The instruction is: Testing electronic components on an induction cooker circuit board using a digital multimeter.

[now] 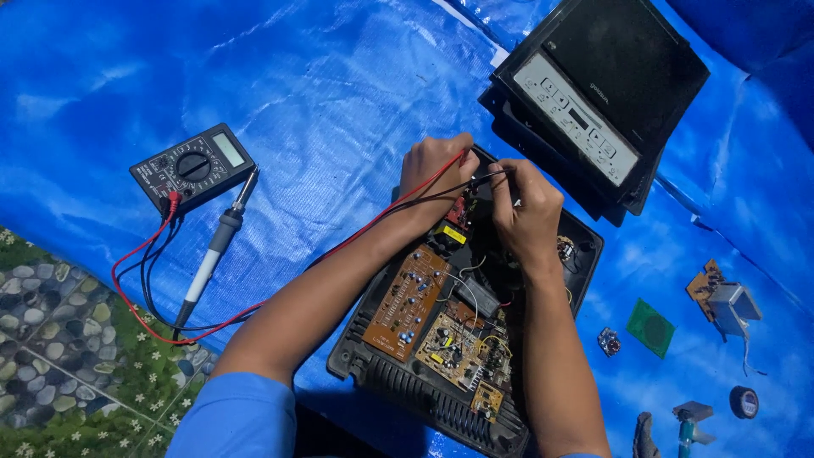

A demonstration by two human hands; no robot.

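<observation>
A makeshift outdoor electronics repair spot is showing here: a blue tarp (322, 76) is lying spread over a pebble-patterned floor (51, 339) in bright sun, and a multimeter (193, 166), a soldering iron (216, 246), an opened casing (381, 356) with circuit boards (407, 301), loose parts and tape (744, 402) are lying scattered on it

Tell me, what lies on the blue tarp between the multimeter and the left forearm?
In the head view, a soldering iron lies between the multimeter and the left forearm, on the blue tarp. The red and black test leads also run there.
</observation>
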